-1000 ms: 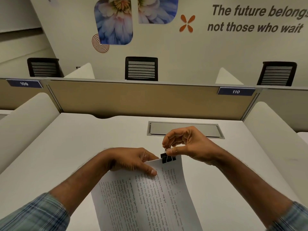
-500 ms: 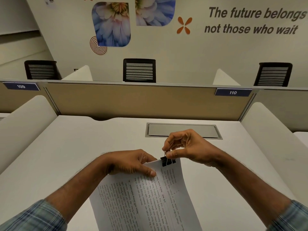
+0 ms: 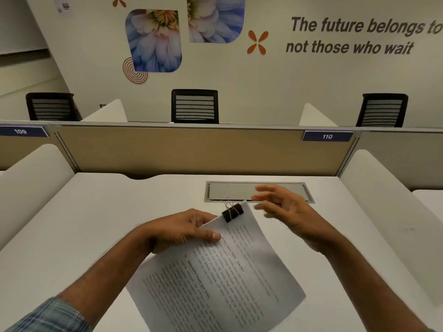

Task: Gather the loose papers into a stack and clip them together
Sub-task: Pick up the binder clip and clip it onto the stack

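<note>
A stack of printed white papers (image 3: 223, 279) lies tilted over the white desk (image 3: 79, 219), its top edge pointing away from me. A black binder clip (image 3: 232, 212) sits clamped on that top edge with its wire handles standing up. My left hand (image 3: 184, 230) grips the stack at its upper left corner, thumb on the top sheet. Just right of the clip, my right hand (image 3: 282, 209) hovers with fingers spread and blurred, touching nothing.
A grey cable-port lid (image 3: 282, 188) is set into the desk behind my right hand. White side dividers (image 3: 383, 188) flank the desk and a tan partition (image 3: 191, 152) closes the back. Black chairs stand beyond it.
My right hand has let go of the binder clip's handles and moved off to the right, opening. The stack has swung so its top edge tilts right; my left hand still holds it.
</note>
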A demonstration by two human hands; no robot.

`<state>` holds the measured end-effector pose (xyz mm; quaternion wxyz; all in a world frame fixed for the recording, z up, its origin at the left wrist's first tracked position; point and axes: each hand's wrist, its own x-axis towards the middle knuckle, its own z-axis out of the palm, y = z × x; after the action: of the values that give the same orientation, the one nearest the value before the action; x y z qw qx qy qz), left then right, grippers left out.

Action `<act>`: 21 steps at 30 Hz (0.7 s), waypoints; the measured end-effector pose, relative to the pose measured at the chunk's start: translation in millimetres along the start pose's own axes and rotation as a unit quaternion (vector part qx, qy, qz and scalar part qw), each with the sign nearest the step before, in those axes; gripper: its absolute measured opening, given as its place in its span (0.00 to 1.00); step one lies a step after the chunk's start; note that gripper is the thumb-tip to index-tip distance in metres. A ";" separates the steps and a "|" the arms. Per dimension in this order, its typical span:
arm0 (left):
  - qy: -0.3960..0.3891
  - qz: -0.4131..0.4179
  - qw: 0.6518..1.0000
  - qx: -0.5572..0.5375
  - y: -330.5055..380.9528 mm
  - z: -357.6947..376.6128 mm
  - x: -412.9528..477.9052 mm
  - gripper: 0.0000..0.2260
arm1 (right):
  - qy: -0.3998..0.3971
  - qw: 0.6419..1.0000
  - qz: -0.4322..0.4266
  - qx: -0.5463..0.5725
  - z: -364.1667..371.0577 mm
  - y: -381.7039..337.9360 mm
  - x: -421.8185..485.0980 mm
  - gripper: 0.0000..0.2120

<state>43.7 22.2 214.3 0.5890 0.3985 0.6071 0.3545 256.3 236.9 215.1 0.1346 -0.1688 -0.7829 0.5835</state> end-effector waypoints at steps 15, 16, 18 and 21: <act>0.170 0.100 0.938 -0.283 -10.5 36.8 103.9 0.18 | 0.099 0.910 0.215 0.341 -1.3 142.0 -88.7 0.30; 0.185 0.100 0.932 -0.295 -11.8 44.2 116.2 0.18 | 0.110 0.912 0.221 0.328 -7.7 144.7 -92.7 0.27; 0.208 0.099 0.921 -0.314 -15.7 61.3 142.3 0.15 | 0.153 0.917 0.234 0.286 -22.6 152.4 -100.8 0.23; 0.242 0.084 0.906 -0.337 -23.5 88.0 185.4 0.13 | 0.227 0.921 0.244 0.201 -48.8 164.2 -108.7 0.16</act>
<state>132.0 175.8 108.2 0.4914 0.1284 0.5395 0.6715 392.4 276.5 69.9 0.1933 -0.4523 -0.5318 0.6894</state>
